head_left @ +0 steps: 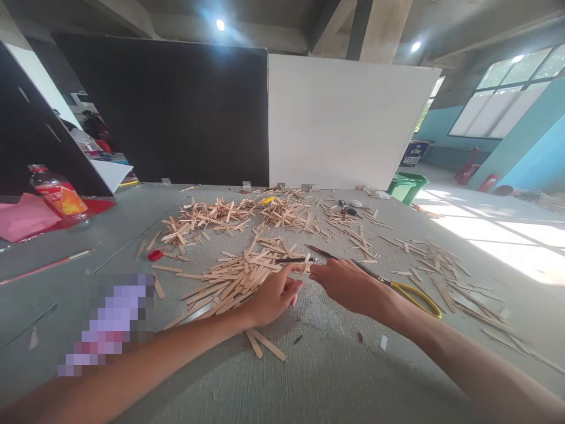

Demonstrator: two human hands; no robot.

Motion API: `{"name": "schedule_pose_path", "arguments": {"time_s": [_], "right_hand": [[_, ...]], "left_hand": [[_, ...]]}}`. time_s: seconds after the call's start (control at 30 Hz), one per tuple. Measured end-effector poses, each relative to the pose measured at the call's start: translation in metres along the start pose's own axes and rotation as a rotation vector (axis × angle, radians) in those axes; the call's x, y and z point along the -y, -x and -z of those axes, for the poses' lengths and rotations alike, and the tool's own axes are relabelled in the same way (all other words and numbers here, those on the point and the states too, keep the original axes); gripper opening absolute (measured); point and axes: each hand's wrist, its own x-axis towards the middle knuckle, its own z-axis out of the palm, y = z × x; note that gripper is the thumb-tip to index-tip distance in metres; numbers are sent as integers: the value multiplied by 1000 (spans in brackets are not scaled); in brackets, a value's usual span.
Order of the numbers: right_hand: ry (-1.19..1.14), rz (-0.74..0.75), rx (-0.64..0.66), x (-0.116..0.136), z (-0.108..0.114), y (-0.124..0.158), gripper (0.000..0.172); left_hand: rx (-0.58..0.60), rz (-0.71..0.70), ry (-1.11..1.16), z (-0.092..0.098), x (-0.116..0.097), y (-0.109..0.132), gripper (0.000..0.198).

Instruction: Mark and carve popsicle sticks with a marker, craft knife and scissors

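Observation:
My left hand (277,295) is closed, with thumb and fingers pinched at one end of a short craft stick (306,266). At its other end my right hand (342,284) has its fingers closed, knuckles up; its fingertips are partly hidden. Just beyond the fingers lies a black pen (291,259). Scissors with yellow handles (417,299) lie on the table behind my right hand and wrist, which hide part of them. A heap of loose craft sticks (247,272) spreads beside and beyond my left hand.
More sticks (212,215) and scraps lie across the grey table (318,377). A red ring (155,255) and a bottle (59,191) are on the left. Black and white panels (344,123) stand at the back. A green bin (406,185) is beyond the right edge.

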Motion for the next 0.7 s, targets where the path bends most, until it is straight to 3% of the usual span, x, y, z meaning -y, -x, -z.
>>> {"name": "schedule_pose_path", "arguments": {"time_s": [0.1, 0.43, 0.7], "right_hand": [[-84, -17, 46, -5, 0, -3, 23], [-292, 56, 314, -17, 28, -14, 28], [-127, -53, 176, 8, 10, -9, 33]], "left_hand": [[-7, 14, 16, 0, 0, -2, 44], [28, -7, 68, 5, -3, 0, 40], [-24, 32, 89, 0, 5, -1, 40]]}}
